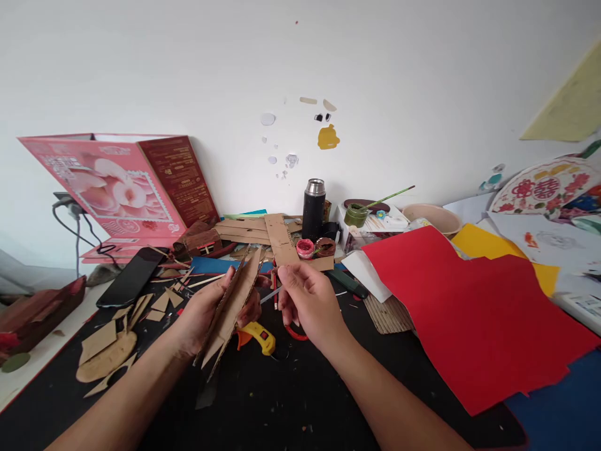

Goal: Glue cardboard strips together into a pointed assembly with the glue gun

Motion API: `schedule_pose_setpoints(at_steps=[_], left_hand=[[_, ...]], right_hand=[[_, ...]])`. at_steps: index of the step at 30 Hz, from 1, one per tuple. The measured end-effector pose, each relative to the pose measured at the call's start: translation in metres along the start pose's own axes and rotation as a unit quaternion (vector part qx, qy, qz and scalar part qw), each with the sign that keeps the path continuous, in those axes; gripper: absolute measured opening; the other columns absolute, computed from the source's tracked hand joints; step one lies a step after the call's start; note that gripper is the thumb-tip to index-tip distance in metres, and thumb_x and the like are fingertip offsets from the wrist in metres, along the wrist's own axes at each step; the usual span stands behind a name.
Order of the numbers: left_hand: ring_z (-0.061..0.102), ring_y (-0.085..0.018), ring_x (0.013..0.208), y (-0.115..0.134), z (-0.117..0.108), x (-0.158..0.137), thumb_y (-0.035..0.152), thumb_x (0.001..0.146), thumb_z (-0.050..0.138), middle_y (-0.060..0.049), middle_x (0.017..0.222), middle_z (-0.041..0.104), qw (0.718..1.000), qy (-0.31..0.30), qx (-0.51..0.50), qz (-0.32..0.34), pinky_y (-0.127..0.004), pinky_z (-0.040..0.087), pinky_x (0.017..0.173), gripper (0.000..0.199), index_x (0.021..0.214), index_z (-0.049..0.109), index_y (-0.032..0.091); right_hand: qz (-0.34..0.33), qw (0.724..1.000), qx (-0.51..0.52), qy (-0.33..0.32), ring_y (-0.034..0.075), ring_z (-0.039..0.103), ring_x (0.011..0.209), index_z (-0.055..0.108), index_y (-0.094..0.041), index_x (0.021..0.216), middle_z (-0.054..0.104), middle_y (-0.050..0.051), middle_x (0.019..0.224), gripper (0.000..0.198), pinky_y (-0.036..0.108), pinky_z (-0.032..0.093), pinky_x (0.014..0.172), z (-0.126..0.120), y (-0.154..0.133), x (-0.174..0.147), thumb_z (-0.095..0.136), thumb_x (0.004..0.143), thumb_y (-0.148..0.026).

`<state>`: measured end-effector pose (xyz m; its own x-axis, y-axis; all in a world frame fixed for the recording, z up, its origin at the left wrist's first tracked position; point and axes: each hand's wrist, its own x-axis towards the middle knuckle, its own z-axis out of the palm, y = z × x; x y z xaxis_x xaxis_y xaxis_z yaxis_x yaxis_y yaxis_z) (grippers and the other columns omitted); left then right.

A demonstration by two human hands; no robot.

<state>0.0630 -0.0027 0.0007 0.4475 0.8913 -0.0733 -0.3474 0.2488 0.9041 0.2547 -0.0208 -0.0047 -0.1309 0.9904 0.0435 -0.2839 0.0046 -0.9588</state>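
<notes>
Cardboard channel (231,308), folded lengthwise, is held in the air over the worktop (300,407), a little left of the middle of its near edge, and is tilted with its upper end away from that edge. It is gripped by the left hand (200,313): the thumb is laid along its outer left wall, and the other fingers (252,308) are curled round from beneath, so that their tips are seen beyond its right wall.

The right hand (312,304) is raised just to the right of the channel, apart from it. Its thumb and forefinger are brought close together and the remaining fingers are bent under; whether anything is pinched between them cannot be told. Beside them a thin pale strip (269,295) is seen, its grip likewise unclear.

Below the hands a yellow tool (263,340) with an orange part is laid on the worktop. Cardboard scraps (160,303) and a smartphone (133,277) are spread toward the left edge, a black flask (313,213) is stood near the back edge, and the right side is largely covered by a red sheet (483,313).
</notes>
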Motion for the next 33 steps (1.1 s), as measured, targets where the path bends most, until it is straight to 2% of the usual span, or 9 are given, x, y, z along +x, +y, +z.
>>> schedule_pose_setpoints(at_steps=[5, 9, 13, 17, 21, 24, 26, 28, 33], left_hand=[[0.054, -0.015, 0.047, -0.004, -0.002, -0.003, 0.073, 0.085, 0.078, -0.003, 0.05, 0.06, 0.996, -0.048, 0.04, -0.06, -0.029, 0.05, 0.055, 0.06, 0.065, 0.07, 0.017], [0.05, -0.014, 0.042, -0.007, -0.005, -0.004, 0.072, 0.086, 0.076, -0.002, 0.044, 0.056, 0.99, -0.087, 0.028, -0.11, -0.029, 0.048, 0.054, 0.061, 0.061, 0.07, 0.017], [0.053, -0.016, 0.043, -0.007, -0.007, -0.004, 0.084, 0.084, 0.069, -0.005, 0.041, 0.056, 0.982, -0.117, 0.052, -0.139, -0.031, 0.05, 0.058, 0.073, 0.057, 0.071, 0.015], [0.067, -0.022, 0.054, -0.006, -0.012, -0.002, 0.083, 0.083, 0.072, -0.011, 0.062, 0.075, 0.982, -0.059, 0.097, -0.149, -0.031, 0.051, 0.057, 0.069, 0.08, 0.079, 0.014], [0.077, -0.031, 0.088, 0.001, -0.02, -0.002, 0.084, 0.084, 0.071, -0.017, 0.097, 0.084, 0.984, -0.034, 0.151, -0.09, -0.038, 0.06, 0.082, 0.072, 0.099, 0.082, 0.015], [0.073, -0.037, 0.113, 0.009, -0.02, -0.006, 0.079, 0.077, 0.082, -0.017, 0.117, 0.082, 0.972, -0.028, 0.234, -0.008, -0.044, 0.057, 0.103, 0.072, 0.115, 0.082, 0.018], [0.071, -0.038, 0.116, 0.013, -0.015, -0.008, 0.07, 0.076, 0.088, -0.017, 0.124, 0.08, 0.958, -0.08, 0.276, 0.001, -0.046, 0.057, 0.103, 0.072, 0.127, 0.08, 0.02], [0.073, -0.036, 0.113, 0.014, -0.009, -0.01, 0.054, 0.081, 0.091, -0.014, 0.124, 0.079, 0.948, -0.095, 0.304, 0.015, -0.043, 0.058, 0.1, 0.059, 0.129, 0.079, 0.022], [0.073, -0.032, 0.105, 0.016, 0.001, -0.01, 0.025, 0.078, 0.092, -0.006, 0.108, 0.082, 0.937, -0.019, 0.345, 0.059, -0.034, 0.059, 0.091, 0.035, 0.111, 0.084, 0.025]], right_hand=[[0.032, 0.995, 0.032, -0.085, 0.008, 0.054, 0.038, 0.066, -0.021, 0.116, 0.066, -0.007, 0.066, 0.058, 0.019, 0.031, 0.035, -0.001, -0.001, 0.0, 0.084, 0.085, -0.066], [0.045, 0.985, 0.029, -0.163, 0.008, 0.052, 0.039, 0.068, -0.021, 0.105, 0.061, -0.009, 0.059, 0.047, 0.018, 0.036, 0.037, 0.0, 0.0, -0.002, 0.091, 0.084, -0.057], [0.059, 0.984, 0.036, -0.163, 0.007, 0.051, 0.04, 0.065, -0.021, 0.095, 0.063, -0.008, 0.064, 0.049, 0.019, 0.037, 0.037, 0.001, 0.002, -0.003, 0.094, 0.079, -0.057], [0.042, 0.99, 0.014, -0.135, 0.007, 0.048, 0.038, 0.064, -0.021, 0.092, 0.06, -0.009, 0.061, 0.053, 0.019, 0.034, 0.037, 0.001, 0.002, -0.001, 0.09, 0.08, -0.065], [0.034, 0.996, -0.014, -0.077, 0.008, 0.046, 0.036, 0.065, -0.021, 0.094, 0.056, -0.01, 0.056, 0.058, 0.021, 0.031, 0.037, -0.001, 0.003, 0.002, 0.085, 0.08, -0.073], [0.022, 0.998, -0.045, -0.036, 0.008, 0.046, 0.037, 0.067, -0.02, 0.095, 0.058, -0.008, 0.06, 0.055, 0.021, 0.03, 0.037, -0.002, 0.005, 0.002, 0.087, 0.08, -0.069], [0.021, 0.998, -0.056, -0.02, 0.008, 0.047, 0.038, 0.066, -0.02, 0.093, 0.06, -0.007, 0.062, 0.053, 0.021, 0.03, 0.037, -0.001, 0.005, 0.001, 0.088, 0.08, -0.066], [0.02, 0.998, -0.059, -0.011, 0.008, 0.047, 0.039, 0.065, -0.021, 0.091, 0.061, -0.007, 0.064, 0.052, 0.021, 0.03, 0.038, 0.0, 0.005, 0.0, 0.089, 0.08, -0.065], [0.016, 0.997, -0.071, -0.019, 0.009, 0.048, 0.041, 0.064, -0.021, 0.095, 0.06, -0.007, 0.066, 0.051, 0.022, 0.036, 0.041, 0.002, 0.004, -0.003, 0.083, 0.085, -0.067]])
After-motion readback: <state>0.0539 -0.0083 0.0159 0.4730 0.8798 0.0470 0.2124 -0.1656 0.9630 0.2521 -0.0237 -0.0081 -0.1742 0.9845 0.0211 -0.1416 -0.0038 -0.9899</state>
